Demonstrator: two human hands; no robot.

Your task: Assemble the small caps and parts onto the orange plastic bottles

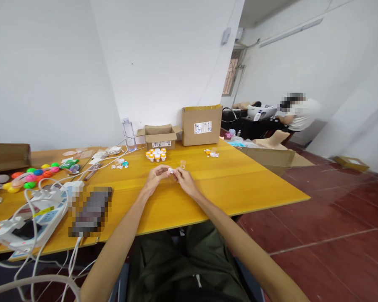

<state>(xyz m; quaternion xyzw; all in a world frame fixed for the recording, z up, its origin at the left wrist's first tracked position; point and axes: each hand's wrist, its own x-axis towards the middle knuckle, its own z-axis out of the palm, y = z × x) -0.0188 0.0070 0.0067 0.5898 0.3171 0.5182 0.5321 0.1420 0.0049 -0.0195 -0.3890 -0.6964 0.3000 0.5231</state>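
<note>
From the head camera, both forearms reach out over the yellow table [208, 197] and the two hands meet above its middle. The left hand [156, 176] and the right hand [183, 178] have their fingertips drawn together on one small white piece [170, 170], which sits pinched between them, just above the tabletop; it is too small to tell its shape.

Just beyond the right hand stands a small clear cup [183, 163]. Farther out from the hands, a cluster of orange-and-white caps [156, 154] stands in front of a small open carton [159, 136], with a larger closed carton [202, 124] to its right and a clear water bottle [129, 134] to its left. A few more orange and white bits [211, 153] lie well beyond the right hand.

To the left of the left hand lie a power strip with white cables [40, 214], and farther off a row of bright coloured balls [34, 176]. Far off to the right, another person [297, 113] sits at a dark desk.
</note>
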